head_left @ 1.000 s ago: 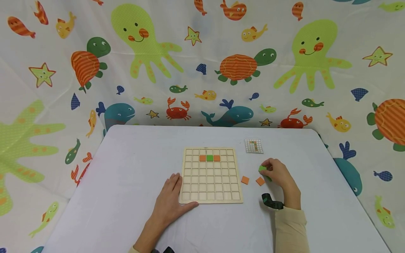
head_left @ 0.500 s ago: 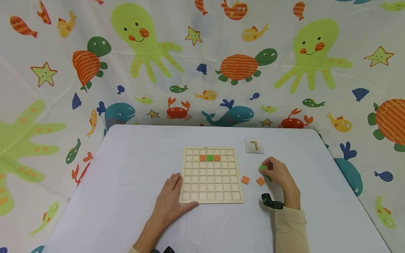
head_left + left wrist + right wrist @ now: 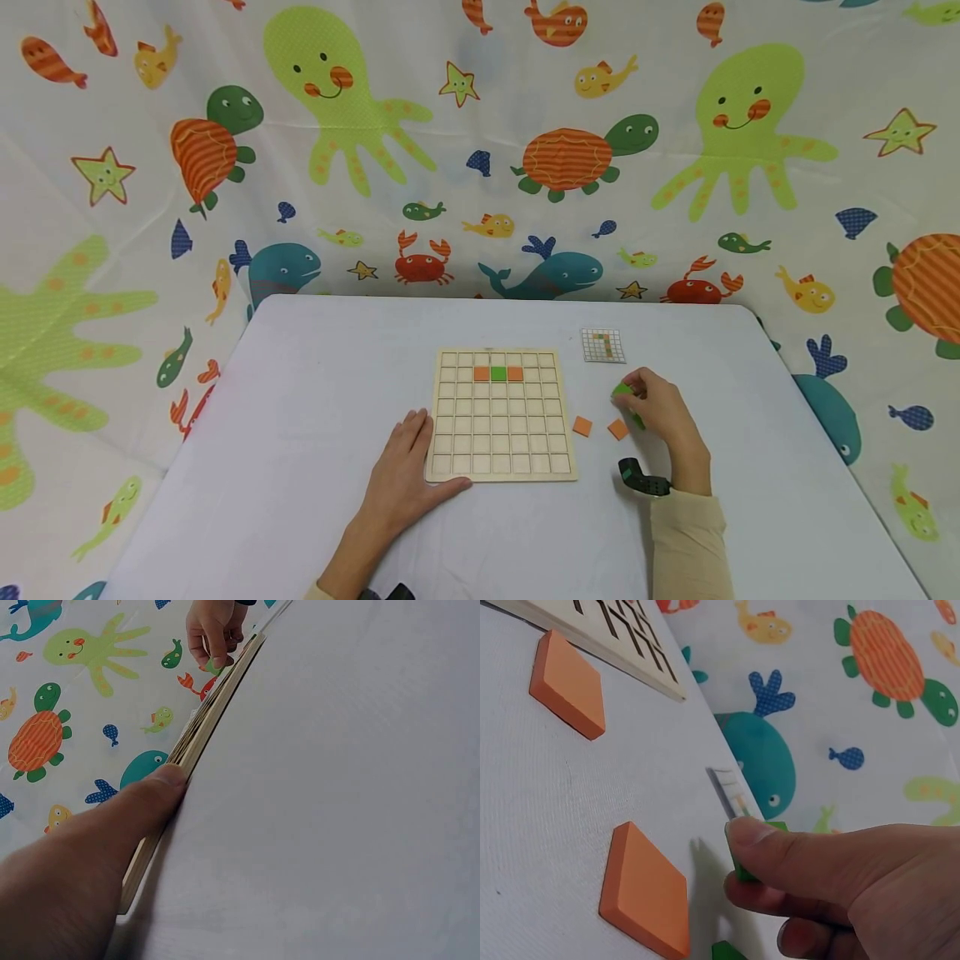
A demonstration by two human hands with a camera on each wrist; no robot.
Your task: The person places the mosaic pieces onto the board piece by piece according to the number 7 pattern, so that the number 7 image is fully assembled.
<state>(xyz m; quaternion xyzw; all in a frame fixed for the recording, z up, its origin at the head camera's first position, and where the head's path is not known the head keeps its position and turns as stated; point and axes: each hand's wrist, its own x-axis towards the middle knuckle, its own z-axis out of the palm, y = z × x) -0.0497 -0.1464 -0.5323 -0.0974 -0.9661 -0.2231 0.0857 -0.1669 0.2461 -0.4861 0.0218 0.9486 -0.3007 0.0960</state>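
A wooden grid board (image 3: 501, 427) lies on the white table. Orange, green and orange tiles sit side by side in its second row from the top. Along the board's left edge rest the fingers of my left hand (image 3: 405, 467), its thumb on the near edge. Right of the board, my right hand (image 3: 662, 410) pinches a green tile (image 3: 622, 390) between thumb and fingers, lifted off the table in the right wrist view. Below that hand lies another green tile (image 3: 726, 951), partly hidden. Two loose orange tiles (image 3: 582, 427) lie between the board and this hand.
A small card (image 3: 603, 345) printed with a coloured grid pattern lies beyond my right hand. The table (image 3: 360, 333) ends at a hanging cloth (image 3: 480, 108) printed with sea animals.
My right hand has shifted slightly away from me with the green tile. My left hand and the board hold their place.
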